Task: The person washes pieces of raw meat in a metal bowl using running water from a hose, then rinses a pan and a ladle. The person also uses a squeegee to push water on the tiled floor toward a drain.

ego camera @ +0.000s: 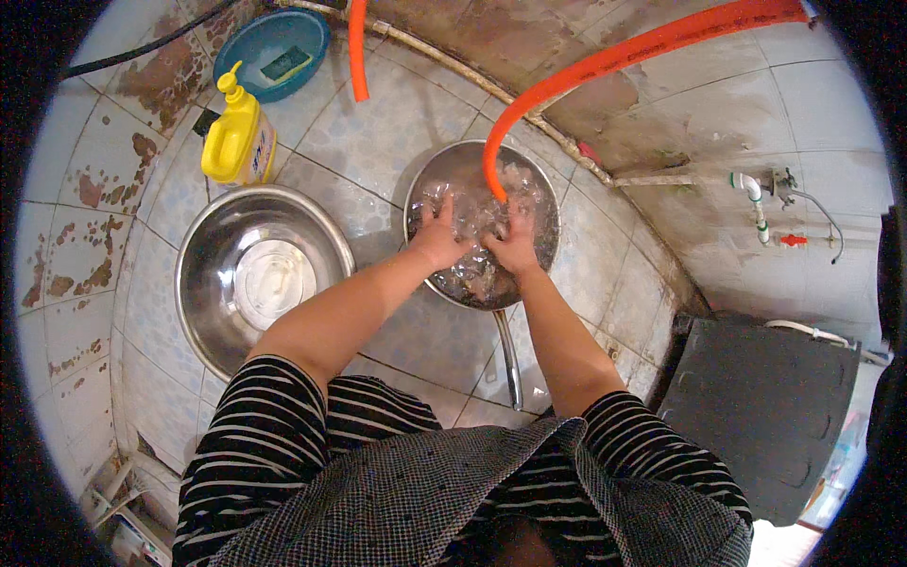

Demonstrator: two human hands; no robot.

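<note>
Both hands are in a round metal pan [554,244] of rippling water, which stands on the tiled floor with its long metal handle [509,361] pointing back towards me. My left hand [441,237] lies in the left part of the pan, fingers apart. On the right side, my right hand [514,244] is also spread, close to the end of an orange hose [494,152] that hangs into the pan. Nothing is visibly gripped by either hand. Glare and churned water blur the fingertips and the pan's contents.
A wide stainless steel basin [205,283] is beside my left forearm. Beyond it are a yellow pump bottle [237,142] and a blue-green plastic basin [234,57] holding a sponge [287,64]. A second orange hose [358,57] hangs ahead. A dark grey box-like object [762,411] stands right, below wall pipes [759,205].
</note>
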